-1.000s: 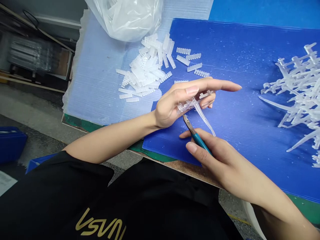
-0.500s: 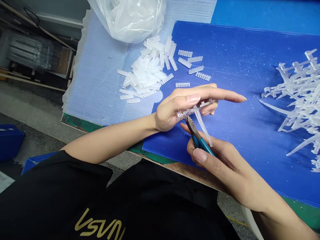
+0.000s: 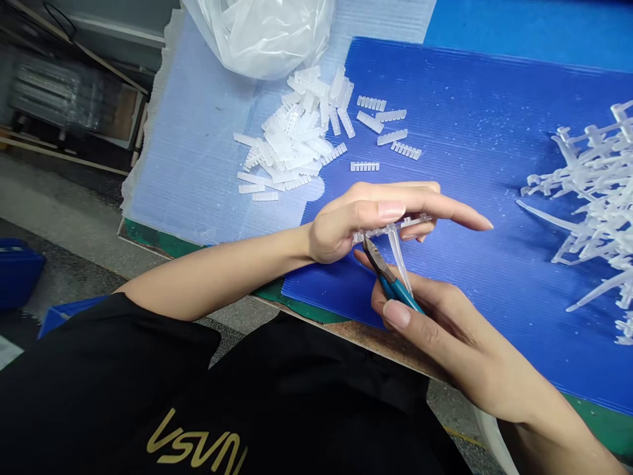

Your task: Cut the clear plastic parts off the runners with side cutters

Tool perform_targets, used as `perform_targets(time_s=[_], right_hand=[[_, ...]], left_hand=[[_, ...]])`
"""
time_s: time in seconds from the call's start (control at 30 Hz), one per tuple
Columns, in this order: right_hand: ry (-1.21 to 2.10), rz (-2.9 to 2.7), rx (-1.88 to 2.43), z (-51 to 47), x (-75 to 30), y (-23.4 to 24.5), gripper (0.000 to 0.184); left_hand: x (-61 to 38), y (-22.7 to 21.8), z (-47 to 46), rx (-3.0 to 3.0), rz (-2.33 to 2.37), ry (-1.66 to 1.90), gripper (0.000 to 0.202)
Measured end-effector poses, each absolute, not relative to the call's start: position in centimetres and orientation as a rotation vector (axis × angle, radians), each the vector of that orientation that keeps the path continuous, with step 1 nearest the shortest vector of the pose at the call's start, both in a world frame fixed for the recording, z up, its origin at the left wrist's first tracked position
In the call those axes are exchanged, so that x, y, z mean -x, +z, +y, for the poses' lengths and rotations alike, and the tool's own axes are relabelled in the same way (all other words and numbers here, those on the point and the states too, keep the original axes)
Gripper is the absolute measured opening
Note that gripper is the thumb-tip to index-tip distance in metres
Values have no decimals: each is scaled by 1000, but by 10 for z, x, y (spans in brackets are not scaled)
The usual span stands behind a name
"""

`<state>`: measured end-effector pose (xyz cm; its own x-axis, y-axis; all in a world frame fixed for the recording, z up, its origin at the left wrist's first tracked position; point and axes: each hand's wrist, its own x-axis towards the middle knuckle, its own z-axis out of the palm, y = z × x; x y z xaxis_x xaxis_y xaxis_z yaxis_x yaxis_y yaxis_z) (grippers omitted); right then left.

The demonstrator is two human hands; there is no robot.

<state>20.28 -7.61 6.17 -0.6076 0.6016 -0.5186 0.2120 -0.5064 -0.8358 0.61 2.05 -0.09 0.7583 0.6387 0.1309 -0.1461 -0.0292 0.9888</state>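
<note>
My left hand [image 3: 356, 214] pinches a translucent moulded plastic comb strip [image 3: 390, 229], which has a long clear sprue [image 3: 399, 258] running down from it. My right hand [image 3: 440, 323] grips teal-handled side cutters [image 3: 390, 284], with their steel jaws [image 3: 374, 257] touching the strip's lower edge near my left thumb. My left fingers hide part of the strip. Cut comb pieces lie in a heap [image 3: 291, 138] beyond my left hand, and several loose strips [image 3: 388, 125] lie beside it.
A tangle of moulded sprues [image 3: 593, 191] lies at the right on a blue corrugated sheet [image 3: 494, 277]. A pale corrugated sheet [image 3: 188, 165] and a clear plastic bag [image 3: 262, 33] lie at the back. A blue bin [image 3: 17, 274] stands on the floor at the left.
The cutter jaws have risen from just below the strip to its lower edge. The strip has turned more level in my left hand, and the sprue hangs more steeply.
</note>
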Motion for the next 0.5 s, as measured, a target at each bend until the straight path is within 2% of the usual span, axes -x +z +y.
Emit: perform_targets(time_s=[0.1,0.23,0.5], right_hand=[[2226,-1360,1206,-75,-202,62,12],[2220,-1337,1175,-76,-201,63,29],[2187,-1284,1255,-77,-201,56,42]], left_hand=[[-4,1,19,-1515,435,621,78],[-3,4,15,-1507,462,641,76],[-8,-3,14,-1424,474,702,68]])
